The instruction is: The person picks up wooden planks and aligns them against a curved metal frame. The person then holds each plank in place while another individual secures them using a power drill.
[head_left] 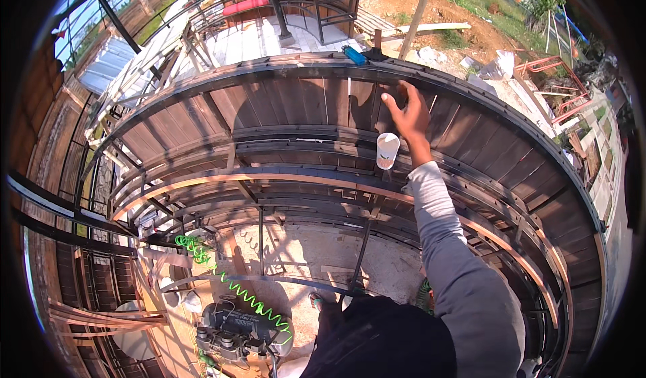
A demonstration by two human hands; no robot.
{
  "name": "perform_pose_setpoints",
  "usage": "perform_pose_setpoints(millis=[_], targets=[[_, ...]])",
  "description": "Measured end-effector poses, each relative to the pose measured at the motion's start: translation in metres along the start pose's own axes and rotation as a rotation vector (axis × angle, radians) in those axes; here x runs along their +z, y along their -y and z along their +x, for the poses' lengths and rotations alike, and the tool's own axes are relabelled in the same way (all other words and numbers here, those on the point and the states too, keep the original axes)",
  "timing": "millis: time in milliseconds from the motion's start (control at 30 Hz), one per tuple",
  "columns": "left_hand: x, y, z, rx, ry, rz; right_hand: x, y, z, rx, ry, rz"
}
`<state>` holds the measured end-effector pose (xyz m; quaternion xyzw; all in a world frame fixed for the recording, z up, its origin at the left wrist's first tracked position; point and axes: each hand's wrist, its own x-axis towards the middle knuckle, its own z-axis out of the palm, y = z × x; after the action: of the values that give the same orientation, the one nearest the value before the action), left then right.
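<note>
My right hand [410, 114] reaches out over the dark wooden planks [296, 105] of a curved, metal-framed structure. Its thumb and fingers are spread apart, and nothing shows between them. Just below and left of the wrist, a white cup [387, 152] with printing on its side stands on a narrow curved ledge, apart from the hand. On the far top rim lies a small bright blue object [354, 55], whose kind I cannot make out. My left hand is out of the picture.
Curved metal bars and a reddish-brown strip [289, 176] run across below the planks. Lower left, a black air compressor [235, 334] sits by a bright green coiled hose [249, 296]. Orange-red metal frames [555, 85] and loose timber lie beyond the rim at right.
</note>
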<state>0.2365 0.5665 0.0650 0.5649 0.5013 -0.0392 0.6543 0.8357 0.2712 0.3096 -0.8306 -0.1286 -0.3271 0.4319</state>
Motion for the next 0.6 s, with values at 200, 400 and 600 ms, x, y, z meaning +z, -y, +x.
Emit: perform_pose_setpoints(millis=[200,400,600], targets=[[0.013,-0.004,0.007,-0.045,0.003,0.014,0.003,-0.059,-0.103,0.175,0.353,-0.191],[0.016,0.010,0.004,-0.129,-0.023,0.008,0.010,-0.080,-0.102,0.268,0.479,-0.252],[0.010,0.031,-0.003,-0.182,-0.103,-0.061,-0.071,0.032,0.057,-0.165,0.071,-0.138]])
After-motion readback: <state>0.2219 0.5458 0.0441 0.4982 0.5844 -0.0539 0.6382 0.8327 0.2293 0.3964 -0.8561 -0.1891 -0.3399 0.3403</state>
